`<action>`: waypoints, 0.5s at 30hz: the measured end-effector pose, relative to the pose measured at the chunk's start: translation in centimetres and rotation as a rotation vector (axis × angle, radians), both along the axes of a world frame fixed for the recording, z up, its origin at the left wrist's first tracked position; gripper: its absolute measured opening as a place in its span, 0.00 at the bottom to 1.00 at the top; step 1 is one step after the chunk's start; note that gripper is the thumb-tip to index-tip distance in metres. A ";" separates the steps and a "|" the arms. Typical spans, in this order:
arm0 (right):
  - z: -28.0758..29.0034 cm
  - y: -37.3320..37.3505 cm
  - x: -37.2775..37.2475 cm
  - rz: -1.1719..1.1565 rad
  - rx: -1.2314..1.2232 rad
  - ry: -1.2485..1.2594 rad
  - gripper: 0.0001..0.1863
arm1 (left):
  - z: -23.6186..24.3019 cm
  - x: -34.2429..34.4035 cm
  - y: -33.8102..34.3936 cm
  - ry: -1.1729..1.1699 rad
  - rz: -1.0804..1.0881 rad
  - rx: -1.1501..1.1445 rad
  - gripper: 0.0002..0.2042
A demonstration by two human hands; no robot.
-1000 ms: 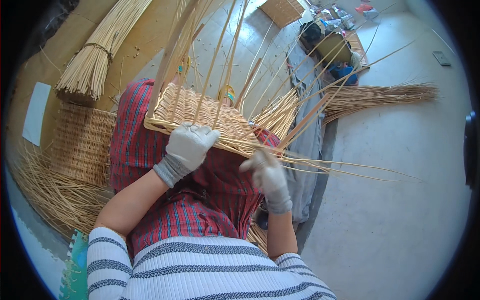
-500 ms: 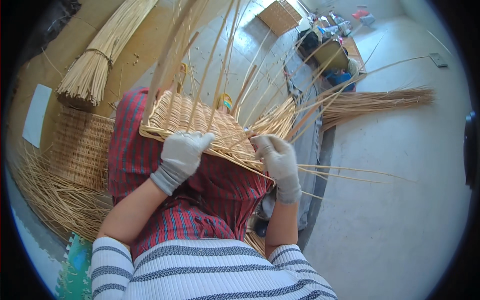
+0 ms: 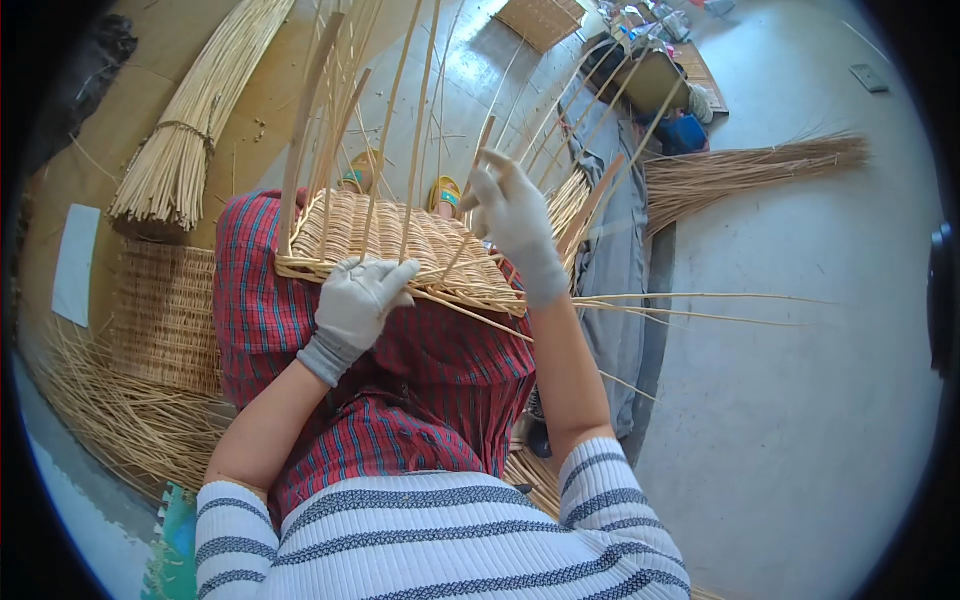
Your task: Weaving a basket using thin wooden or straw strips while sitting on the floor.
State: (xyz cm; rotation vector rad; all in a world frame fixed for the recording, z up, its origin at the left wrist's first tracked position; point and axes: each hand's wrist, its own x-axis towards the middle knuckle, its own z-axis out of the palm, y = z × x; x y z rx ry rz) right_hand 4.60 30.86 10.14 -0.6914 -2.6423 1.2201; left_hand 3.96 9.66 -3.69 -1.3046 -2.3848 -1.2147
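Observation:
A half-woven wicker basket (image 3: pixel 385 232) lies tilted across my lap, with long canes and thicker sticks standing up from its edges. My left hand (image 3: pixel 360 305), in a white-grey knit glove, is closed on the basket's near rim, thumb pointing right. My right hand (image 3: pixel 512 220), gloved the same way, is raised above the basket's right end. Its fingers are parted beside a short upright stick (image 3: pixel 484 150); whether they touch it is hard to tell. Thin loose canes (image 3: pixel 680 303) stick out to the right from the basket's near right corner.
A tied bundle of pale canes (image 3: pixel 185 150) lies at far left, above a finished woven piece (image 3: pixel 165 310) and loose canes (image 3: pixel 120 420). To the right lies a brown bundle of thin twigs (image 3: pixel 750 175). A woven box (image 3: pixel 540 22) and clutter stand at the back.
My right hand has left the basket's near right corner and risen up and away, its fingers spreading. My left hand stays on the rim. The view has shifted slightly.

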 end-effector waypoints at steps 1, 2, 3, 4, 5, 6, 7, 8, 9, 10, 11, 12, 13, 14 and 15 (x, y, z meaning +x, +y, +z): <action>-0.7 -0.4 -1.6 0.119 -0.117 0.043 0.20 | -0.2 0.3 0.1 0.116 0.031 -0.007 0.19; -1.3 -1.0 -3.3 0.244 -0.239 0.084 0.19 | -0.2 0.6 0.1 0.229 0.068 -0.019 0.21; -1.9 -2.8 -4.9 0.244 -0.247 0.080 0.19 | -0.1 0.7 0.2 0.224 0.067 -0.026 0.21; -2.3 -5.3 -6.7 0.244 0.249 0.076 0.17 | 0.1 0.6 0.2 0.224 0.092 -0.077 0.22; -2.4 -6.3 -7.7 0.234 0.755 0.068 0.17 | 0.5 0.5 0.4 0.228 0.116 -0.119 0.23; -2.2 -5.7 -8.2 0.240 0.759 0.069 0.17 | 1.1 1.0 0.8 0.256 0.154 -0.139 0.25; -2.0 -4.8 -8.4 0.192 0.572 0.083 0.17 | 1.5 1.2 1.5 0.254 0.160 -0.135 0.25; -1.7 -3.9 -8.4 0.142 0.386 0.095 0.18 | 1.8 1.4 2.2 0.322 0.140 -0.079 0.24; -1.5 -4.0 -8.3 0.152 0.381 0.087 0.18 | 2.0 1.8 2.3 0.383 0.123 -0.035 0.24; -1.3 -4.0 -8.2 0.216 0.342 0.066 0.17 | 1.7 2.1 2.8 0.374 0.129 -0.040 0.24; -1.0 -3.9 -8.0 0.280 0.302 0.046 0.18 | 1.0 2.1 3.8 0.318 0.113 -0.114 0.23; -0.9 -3.7 -7.2 0.280 0.297 0.042 0.18 | 0.2 1.8 4.4 0.266 0.090 -0.187 0.21; -0.6 -2.8 -5.7 0.351 0.198 -0.014 0.19 | 0.8 1.4 4.8 0.214 0.071 -0.253 0.20; -0.4 -1.8 -3.9 0.420 0.098 -0.071 0.23 | 1.2 1.2 4.2 0.200 0.002 -0.248 0.21; -2.0 1.6 -0.5 0.628 0.345 -0.124 0.27 | 1.2 1.4 4.7 0.205 -0.003 -0.237 0.21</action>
